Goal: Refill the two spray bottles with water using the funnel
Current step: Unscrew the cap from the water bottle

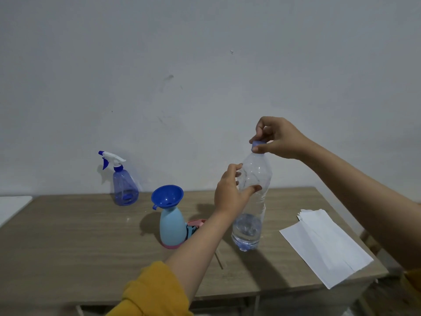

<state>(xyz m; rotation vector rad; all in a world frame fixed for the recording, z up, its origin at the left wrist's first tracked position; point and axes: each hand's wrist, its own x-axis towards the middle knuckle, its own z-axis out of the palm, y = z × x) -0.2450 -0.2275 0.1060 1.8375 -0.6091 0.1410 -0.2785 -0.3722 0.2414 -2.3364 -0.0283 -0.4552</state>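
- Behind a wooden table point(68, 236), a plain pale wall with a few scuff marks is seen.
- No brand, label or readable writing is shown on any item.
- A clear plastic water bottle point(252, 201) is held upright over the table, its long axis near vertical, with a little water at the bottom and dents in its thin wall.
- The left hand point(232, 192) is clamped around the bottle's middle; the right hand point(278, 137) is closed on the blue cap point(256, 145) at its top.
- A blue funnel point(167, 196) is seated, slightly tilted, in the neck of a light blue spray bottle point(170, 226) with a pink base, left of the water bottle.
- A pink spray head point(196, 224) is laid just beside it.
- A translucent blue spray bottle point(125, 185) is stood near the wall, nozzle pointed left.
- White paper sheets point(325, 247) are laid at the right.
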